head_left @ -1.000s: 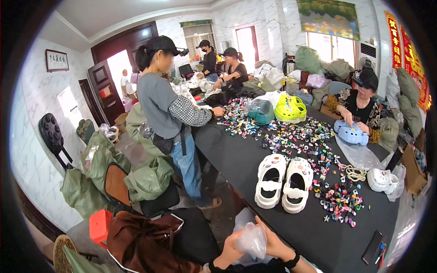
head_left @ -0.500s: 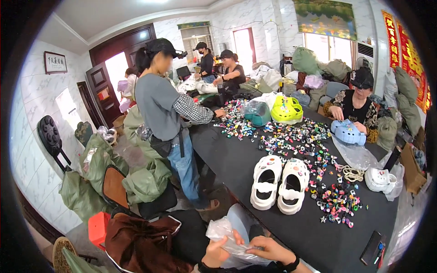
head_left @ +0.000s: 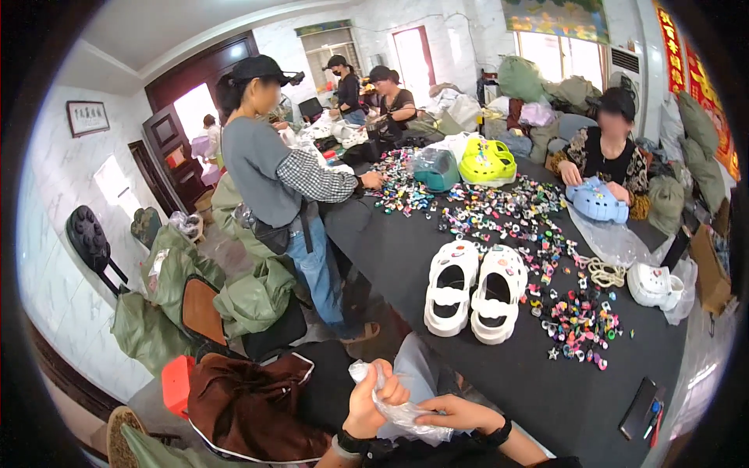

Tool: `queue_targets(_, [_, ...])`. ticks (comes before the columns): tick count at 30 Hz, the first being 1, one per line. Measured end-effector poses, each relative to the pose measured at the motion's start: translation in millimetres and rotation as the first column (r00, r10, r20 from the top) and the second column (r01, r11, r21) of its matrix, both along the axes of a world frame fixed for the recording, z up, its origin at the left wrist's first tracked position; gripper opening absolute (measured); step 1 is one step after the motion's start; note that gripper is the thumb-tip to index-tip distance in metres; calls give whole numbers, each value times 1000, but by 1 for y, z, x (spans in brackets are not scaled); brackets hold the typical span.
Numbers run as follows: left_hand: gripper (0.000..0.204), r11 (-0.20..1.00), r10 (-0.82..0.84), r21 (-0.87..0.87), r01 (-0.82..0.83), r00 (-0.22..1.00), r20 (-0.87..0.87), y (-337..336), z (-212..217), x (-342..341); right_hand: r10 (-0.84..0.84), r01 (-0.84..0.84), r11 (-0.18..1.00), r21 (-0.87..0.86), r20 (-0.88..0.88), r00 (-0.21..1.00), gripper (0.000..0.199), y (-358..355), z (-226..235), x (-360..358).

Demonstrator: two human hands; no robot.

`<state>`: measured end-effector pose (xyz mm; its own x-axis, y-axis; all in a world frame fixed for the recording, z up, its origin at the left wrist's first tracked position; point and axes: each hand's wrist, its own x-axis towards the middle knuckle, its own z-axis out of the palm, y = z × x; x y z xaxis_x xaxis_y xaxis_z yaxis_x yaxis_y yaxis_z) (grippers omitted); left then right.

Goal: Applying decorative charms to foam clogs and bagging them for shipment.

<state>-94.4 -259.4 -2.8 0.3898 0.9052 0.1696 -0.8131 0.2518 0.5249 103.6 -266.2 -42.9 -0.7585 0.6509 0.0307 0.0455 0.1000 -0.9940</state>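
Note:
My left hand (head_left: pixel 372 399) is closed round a bunched-up clear plastic bag (head_left: pixel 396 416), and part of the bag sticks out above my fist. Beside it, my right hand (head_left: pixel 459 412) pinches the lower part of the same bag between thumb and fingers. Both hands are in front of the near edge of the black table (head_left: pixel 390 265). Beyond them on the table stands a pair of white clogs, the left clog (head_left: pixel 450 315) and the right clog (head_left: pixel 493 320), with small charms on the toes.
Many colourful shoe charms (head_left: pixel 581 331) lie heaped right of the clogs. A phone (head_left: pixel 640 407) and pens lie at the right edge. Lime clogs (head_left: pixel 488 162) stand farther back. One co-worker (head_left: pixel 269 171) stands at left; another (head_left: pixel 605 168) handles blue clogs (head_left: pixel 597 201). Green sacks (head_left: pixel 164 269) fill the left floor.
My left fist has tightened round the bag, which is now more crumpled and twisted. My right hand has shifted slightly, still gripping it. The view has turned a little.

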Motion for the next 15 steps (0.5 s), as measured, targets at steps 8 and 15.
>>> queue_targets(8, [96, 912, 380, 312, -267, 836, -395, 14, -5, 17, -455, 368, 848, -382, -168, 875, 24, -6, -6, 16])
queue_targets(15, [65, 481, 830, 837, 261, 171, -531, 25, 18, 14, -445, 394, 877, -275, -153, 882, 24, 3, 9, 34])
